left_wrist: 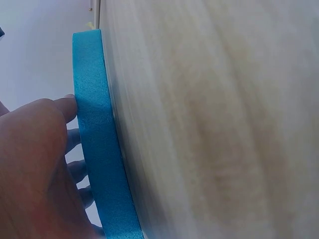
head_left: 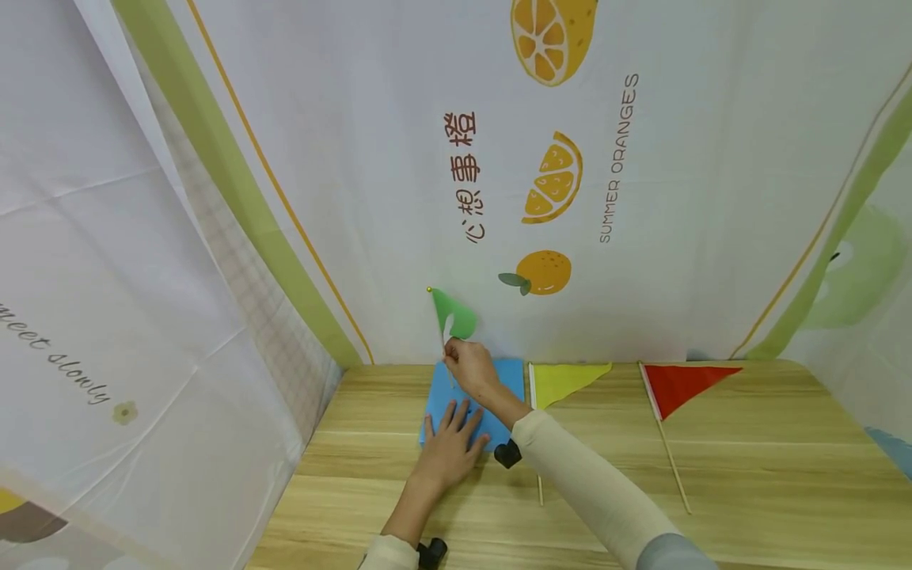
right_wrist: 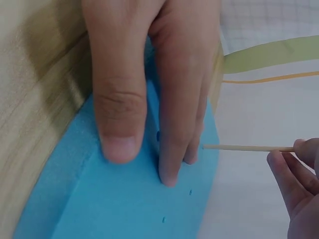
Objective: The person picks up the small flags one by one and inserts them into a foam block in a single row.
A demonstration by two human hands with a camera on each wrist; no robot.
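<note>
Right hand (head_left: 472,366) pinches one green flag (head_left: 461,315); left hand (head_left: 449,451), splayed, rests on one blue block (head_left: 507,376); two other flags (head_left: 559,384) nearby.

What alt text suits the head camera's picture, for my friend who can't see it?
A person's right hand holds a green flag nearly upright at a blue block, the left hand resting spread on it. A yellow flag and a red flag lie to the right on a wooden table, before a white cloth printed with oranges.
</note>
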